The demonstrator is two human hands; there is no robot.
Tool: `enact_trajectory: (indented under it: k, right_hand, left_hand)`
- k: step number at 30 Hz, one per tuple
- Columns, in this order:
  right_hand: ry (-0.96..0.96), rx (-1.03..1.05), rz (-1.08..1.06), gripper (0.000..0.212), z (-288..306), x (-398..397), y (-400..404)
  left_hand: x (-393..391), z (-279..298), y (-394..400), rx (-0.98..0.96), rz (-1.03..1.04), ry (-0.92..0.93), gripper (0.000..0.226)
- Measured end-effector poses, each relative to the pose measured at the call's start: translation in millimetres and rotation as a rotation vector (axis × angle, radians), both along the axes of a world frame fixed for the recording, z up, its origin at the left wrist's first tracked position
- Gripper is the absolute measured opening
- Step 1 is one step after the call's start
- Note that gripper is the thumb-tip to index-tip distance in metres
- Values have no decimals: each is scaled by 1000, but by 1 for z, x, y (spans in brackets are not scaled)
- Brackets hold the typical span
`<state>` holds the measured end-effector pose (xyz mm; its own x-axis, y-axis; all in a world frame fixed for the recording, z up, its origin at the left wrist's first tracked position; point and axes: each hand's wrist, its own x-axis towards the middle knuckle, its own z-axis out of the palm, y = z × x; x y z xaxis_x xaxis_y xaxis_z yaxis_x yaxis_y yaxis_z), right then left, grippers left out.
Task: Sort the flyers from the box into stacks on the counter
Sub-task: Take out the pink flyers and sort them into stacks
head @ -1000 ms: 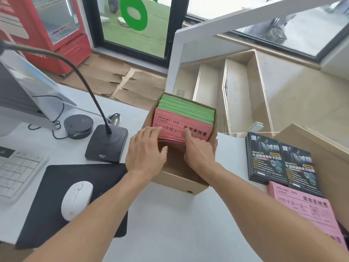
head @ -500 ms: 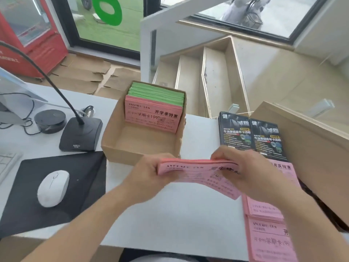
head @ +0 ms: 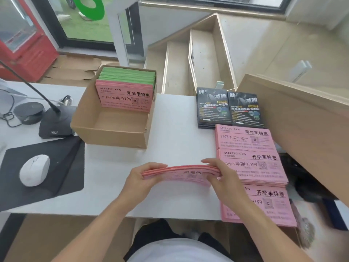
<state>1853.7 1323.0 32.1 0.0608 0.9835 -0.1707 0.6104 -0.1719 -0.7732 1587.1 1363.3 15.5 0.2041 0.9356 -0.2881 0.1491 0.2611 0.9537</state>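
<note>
A bundle of pink flyers [head: 181,173] hangs flat just above the white counter [head: 175,118]. My left hand [head: 140,176] grips its left end and my right hand [head: 220,173] grips its right end. Behind them stands the open cardboard box [head: 111,132], with pink flyers [head: 124,98] upright at its back and green flyers [head: 128,75] behind those. To the right lie three pink stacks in a column: the far one [head: 244,138], the middle one [head: 255,167] and the near one [head: 264,205]. Two black flyer stacks [head: 228,108] sit beyond them.
A white mouse [head: 35,170] lies on a black pad [head: 41,171] at the left. A gooseneck microphone base [head: 56,122] and a round black puck [head: 29,112] stand behind it. A wooden panel [head: 294,114] rises at the right. Stairs [head: 188,59] drop beyond the counter.
Both hands lifted a pink bundle out of the box and brought it down toward me over the counter's front. The front of the box now shows its bare floor.
</note>
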Motion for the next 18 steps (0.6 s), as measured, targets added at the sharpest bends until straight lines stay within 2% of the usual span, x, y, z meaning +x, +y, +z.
enact_trajectory:
  k: [5, 9, 13, 18]
  right_hand:
    - [85, 89, -27, 52, -6, 6, -5]
    - [110, 10, -8, 66, -9, 6, -11]
    - [295, 56, -101, 71, -6, 5, -18]
    - [339, 59, -179, 79, 15, 42, -43]
  left_hand:
    - [11, 6, -10, 27, 105, 5, 15]
    - [15, 3, -20, -23, 168, 16, 20]
    - [27, 10, -27, -4, 231, 15, 26]
    - [64, 21, -32, 53, 159, 12, 40]
